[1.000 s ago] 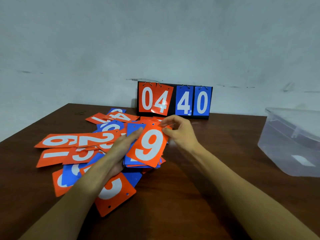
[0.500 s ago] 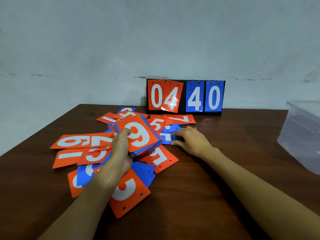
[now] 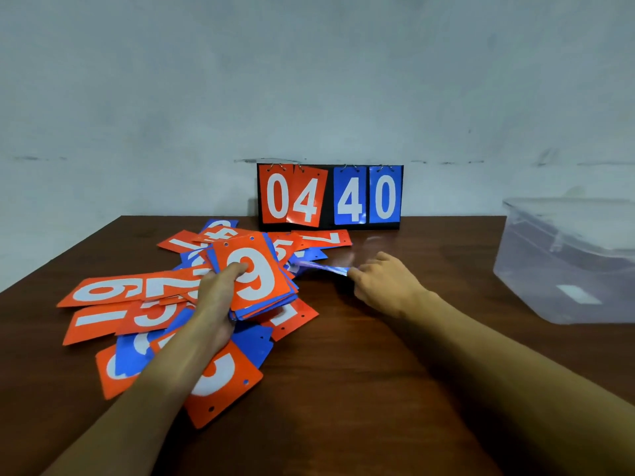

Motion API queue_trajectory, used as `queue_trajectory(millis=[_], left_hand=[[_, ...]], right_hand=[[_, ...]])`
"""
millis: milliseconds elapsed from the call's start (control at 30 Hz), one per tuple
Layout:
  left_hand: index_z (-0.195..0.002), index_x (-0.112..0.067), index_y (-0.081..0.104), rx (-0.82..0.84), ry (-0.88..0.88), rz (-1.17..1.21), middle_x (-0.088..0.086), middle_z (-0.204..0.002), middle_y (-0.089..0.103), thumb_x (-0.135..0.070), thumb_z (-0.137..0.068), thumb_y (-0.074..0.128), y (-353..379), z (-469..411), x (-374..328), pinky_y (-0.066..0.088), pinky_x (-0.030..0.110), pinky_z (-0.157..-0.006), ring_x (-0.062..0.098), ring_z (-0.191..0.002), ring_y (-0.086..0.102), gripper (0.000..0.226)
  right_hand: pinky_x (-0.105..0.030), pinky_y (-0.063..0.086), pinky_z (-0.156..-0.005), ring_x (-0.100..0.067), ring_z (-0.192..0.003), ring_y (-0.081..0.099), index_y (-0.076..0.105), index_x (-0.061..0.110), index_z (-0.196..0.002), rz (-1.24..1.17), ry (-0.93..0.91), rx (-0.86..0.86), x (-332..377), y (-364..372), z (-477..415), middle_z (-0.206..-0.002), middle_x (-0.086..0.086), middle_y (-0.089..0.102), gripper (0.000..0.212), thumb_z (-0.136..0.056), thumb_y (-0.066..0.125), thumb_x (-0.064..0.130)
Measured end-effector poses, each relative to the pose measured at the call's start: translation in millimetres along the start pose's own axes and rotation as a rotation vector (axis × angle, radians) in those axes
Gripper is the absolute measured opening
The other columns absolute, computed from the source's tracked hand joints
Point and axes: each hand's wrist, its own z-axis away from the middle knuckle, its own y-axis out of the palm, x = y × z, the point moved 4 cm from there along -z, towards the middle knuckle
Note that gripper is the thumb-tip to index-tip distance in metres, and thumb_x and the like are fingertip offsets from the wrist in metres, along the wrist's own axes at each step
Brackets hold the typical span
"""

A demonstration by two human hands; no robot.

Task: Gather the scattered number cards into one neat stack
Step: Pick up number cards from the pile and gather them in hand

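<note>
My left hand (image 3: 216, 300) grips a stack of number cards (image 3: 261, 280) a little above the table, an orange 9 on top, thumb across its face. To the right, my right hand (image 3: 385, 283) pinches the edge of a blue card (image 3: 321, 267), blurred and lifted off the table. Loose orange and blue cards lie scattered around and under the stack: a long orange 6 card (image 3: 103, 290) at left, an orange card (image 3: 223, 379) under my left forearm, an orange 7 card (image 3: 326, 238) near the back.
A black flip scoreboard (image 3: 330, 197) reading 04 40 stands at the table's far edge against the wall. A clear lidded plastic box (image 3: 570, 259) sits at the right. The brown wooden table (image 3: 360, 372) is bare in front and to the right of the cards.
My left hand has taken the stack alone and kept it over the pile. My right hand left the stack, reached to the loose cards and now lifts a blue one.
</note>
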Motion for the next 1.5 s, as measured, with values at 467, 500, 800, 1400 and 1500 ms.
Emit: queue_trajectory(millis=[467,500,800,1400,1500], left_hand=[[-0.112,-0.014,0.064,0.200,-0.110,0.105,0.012,-0.088,0.075,-0.054,-0.089,0.051,6,3,8,0.059,0.041,-0.062,0.027,-0.071,0.072,0.048],[-0.113,-0.013,0.064,0.217,-0.115,0.139,0.014,-0.092,0.074,-0.057,-0.088,0.051,5,3,6,0.060,0.044,-0.061,0.029,-0.075,0.072,0.053],[-0.121,-0.004,0.055,0.207,-0.146,0.044,0.016,-0.094,0.074,-0.020,-0.073,0.076,-2,-4,-1,0.061,0.041,-0.061,0.026,-0.071,0.073,0.055],[-0.090,-0.019,0.059,-0.069,0.061,0.211,0.003,-0.089,0.070,-0.029,-0.094,0.055,-24,-23,-12,0.057,0.035,-0.064,0.020,-0.072,0.067,0.011],[-0.088,-0.018,0.058,-0.043,0.065,0.195,0.002,-0.082,0.069,-0.026,-0.093,0.055,-19,-20,-11,0.056,0.027,-0.050,0.016,-0.060,0.068,0.010]], right_hand=[[-0.031,0.057,-0.063,-0.023,-0.078,0.071,0.071,0.007,-0.097,-0.447,-0.118,-0.661,33,-51,-15,-0.088,-0.009,0.074,0.024,-0.083,0.061,0.024],[-0.031,0.057,-0.064,-0.023,-0.080,0.071,0.072,0.006,-0.098,-0.438,-0.135,-0.655,35,-49,-19,-0.090,-0.010,0.074,0.025,-0.082,0.063,0.024],[-0.038,0.054,-0.084,-0.024,-0.116,0.058,0.071,0.012,-0.110,-0.560,-0.108,-0.492,31,-27,-50,-0.122,-0.009,0.065,0.028,-0.083,0.071,0.017],[-0.038,0.043,-0.098,-0.021,-0.118,0.054,0.050,0.017,-0.133,-0.482,0.088,0.047,56,19,-103,-0.130,-0.005,0.058,0.055,-0.089,0.054,0.049],[-0.034,0.046,-0.090,-0.021,-0.112,0.058,0.053,0.017,-0.130,-0.369,-0.016,0.046,53,6,-79,-0.126,-0.005,0.061,0.045,-0.096,0.044,0.046]])
